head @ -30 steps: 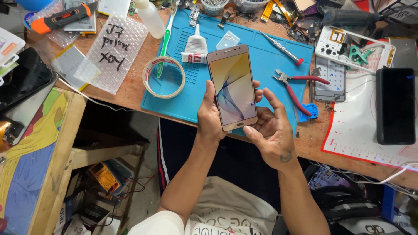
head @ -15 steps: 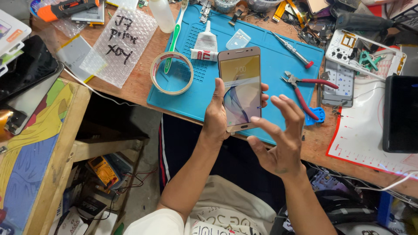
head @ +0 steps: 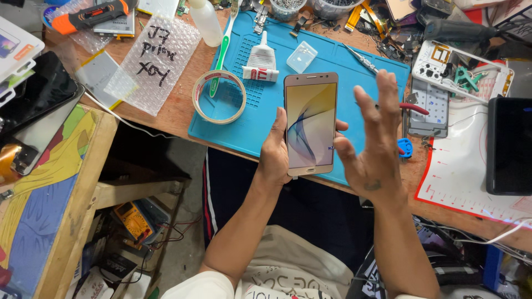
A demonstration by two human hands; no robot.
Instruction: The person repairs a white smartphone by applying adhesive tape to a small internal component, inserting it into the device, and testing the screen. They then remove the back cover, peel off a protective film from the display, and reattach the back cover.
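Over the near edge of the blue work mat (head: 260, 119), the left hand (head: 275, 155) holds a gold smartphone (head: 310, 123) upright by its lower left side, fingers wrapped behind the body, thumb along the left edge. Screen lit, facing the camera. Long axis runs near to far across the bench; earpiece end points away from the person, home-button end toward the body. The right hand (head: 372, 145) is spread wide, holding nothing, just beside the phone's right edge; whether a fingertip touches that edge cannot be told.

Open room: bare mat to the left of the phone, between it and the tape ring (head: 219, 96). Beyond the phone, a glue tube (head: 261, 63) and a small clear plastic case (head: 302, 57) lie on the mat. To the right, red-handled pliers (head: 413, 108) sit partly hidden behind the right hand. The bench edge falls off directly below both wrists.

Containers: two clear tubs (head: 288, 8) at the far edge hold small metal parts, too small to tell apart. A white bottle (head: 206, 22) lies beside a green toothbrush (head: 223, 50).
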